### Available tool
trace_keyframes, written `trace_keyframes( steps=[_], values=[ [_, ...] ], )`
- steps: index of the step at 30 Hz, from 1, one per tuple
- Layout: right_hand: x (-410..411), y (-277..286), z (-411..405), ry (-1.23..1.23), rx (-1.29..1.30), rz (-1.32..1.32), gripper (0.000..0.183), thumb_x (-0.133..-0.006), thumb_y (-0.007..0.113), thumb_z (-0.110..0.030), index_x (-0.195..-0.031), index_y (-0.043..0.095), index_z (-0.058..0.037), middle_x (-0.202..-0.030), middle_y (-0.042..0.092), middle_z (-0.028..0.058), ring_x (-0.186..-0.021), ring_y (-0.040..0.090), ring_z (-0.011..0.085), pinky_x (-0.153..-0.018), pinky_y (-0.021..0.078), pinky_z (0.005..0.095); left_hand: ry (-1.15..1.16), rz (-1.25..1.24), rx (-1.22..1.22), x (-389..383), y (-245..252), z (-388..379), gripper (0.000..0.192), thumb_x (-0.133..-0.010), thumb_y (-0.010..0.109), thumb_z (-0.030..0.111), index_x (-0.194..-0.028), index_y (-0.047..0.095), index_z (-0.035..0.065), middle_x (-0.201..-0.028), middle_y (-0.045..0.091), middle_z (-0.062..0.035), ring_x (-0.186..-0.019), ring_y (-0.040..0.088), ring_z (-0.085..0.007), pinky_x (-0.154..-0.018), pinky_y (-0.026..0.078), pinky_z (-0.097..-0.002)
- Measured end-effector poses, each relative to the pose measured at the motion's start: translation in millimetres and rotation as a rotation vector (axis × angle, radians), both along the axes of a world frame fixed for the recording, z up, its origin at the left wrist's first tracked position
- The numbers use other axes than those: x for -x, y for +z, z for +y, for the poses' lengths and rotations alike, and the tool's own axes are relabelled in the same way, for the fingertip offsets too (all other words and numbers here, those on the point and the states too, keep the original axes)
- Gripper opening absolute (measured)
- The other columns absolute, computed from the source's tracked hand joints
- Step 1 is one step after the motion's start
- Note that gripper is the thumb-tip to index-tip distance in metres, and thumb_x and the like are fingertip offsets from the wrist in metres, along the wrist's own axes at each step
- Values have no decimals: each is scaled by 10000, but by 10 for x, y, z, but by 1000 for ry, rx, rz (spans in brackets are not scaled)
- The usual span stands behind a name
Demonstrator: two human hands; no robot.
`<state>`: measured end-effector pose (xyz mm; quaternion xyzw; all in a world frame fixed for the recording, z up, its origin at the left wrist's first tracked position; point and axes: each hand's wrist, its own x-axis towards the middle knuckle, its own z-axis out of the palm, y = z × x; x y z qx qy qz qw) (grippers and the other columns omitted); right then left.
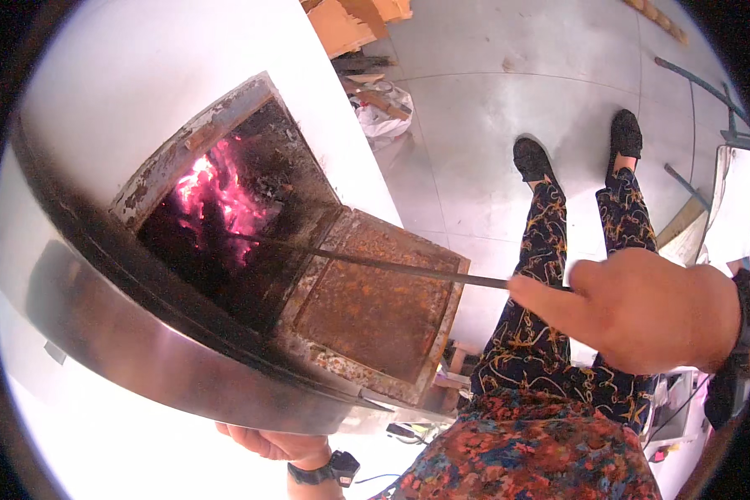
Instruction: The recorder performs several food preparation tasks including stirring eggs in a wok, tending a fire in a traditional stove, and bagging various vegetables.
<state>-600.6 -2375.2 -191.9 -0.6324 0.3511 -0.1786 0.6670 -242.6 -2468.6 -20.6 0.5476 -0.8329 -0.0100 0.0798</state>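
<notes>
My right hand [631, 312] is closed around the end of a long, thin metal rod [406, 270]. The rod passes over a rusty open firebox door [375, 306] and into a masonry firebox [287, 231], its far end by the glowing embers [219, 194]. At the lower left, my left hand [281, 442] touches the edge of a curved stainless-steel rim [181, 369]; its fingers are partly hidden behind the metal, so its grip cannot be told.
Torn cardboard [344, 25] and a plastic bag of scraps [384, 112] lie on the tiled floor beside the white stove wall [325, 112]. My feet in black shoes [533, 159] stand beyond the door. A green metal frame [694, 75] is at the upper right.
</notes>
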Motion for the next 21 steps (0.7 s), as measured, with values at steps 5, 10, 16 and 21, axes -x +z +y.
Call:
trace_keyframes(
  steps=[5, 10, 16, 21],
  values=[
    [278, 187, 381, 84, 7, 142, 543, -751, 548, -120, -1276, 453, -20, -602, 473, 78, -469, 536, 238, -397, 420, 348, 169, 272, -47, -93, -36, 11, 356, -965, 226, 259, -1192, 443, 91, -1231, 477, -72, -1170, 414, -169, -1039, 299, -350],
    [380, 292, 912, 68, -25, 210, 584, -703, 608, -30, -1265, 450, -42, -601, 481, 68, -473, 493, 230, -418, 378, 373, 151, 104, -36, -26, 75, -15, 366, -970, 228, 249, -1219, 436, 79, -1246, 466, -91, -1173, 424, -183, -1040, 313, -333],
    [286, 249, 1078, -58, -112, 223, 640, -659, 604, -28, -1276, 440, 1, -624, 501, 83, -508, 540, 251, -428, 418, 366, 92, 22, 2, -46, -14, -19, 404, -973, 211, 249, -1266, 413, 56, -1226, 480, -92, -1177, 428, -179, -1066, 309, -333],
    [-3, -178, 728, -131, -169, -56, 694, -635, 576, 3, -1306, 399, 14, -671, 532, 117, -555, 558, 292, -507, 454, 382, 8, -130, -31, 30, 71, -9, 420, -979, 176, 256, -1249, 422, 49, -1223, 479, -88, -1188, 417, -171, -1070, 308, -335]
  ],
)
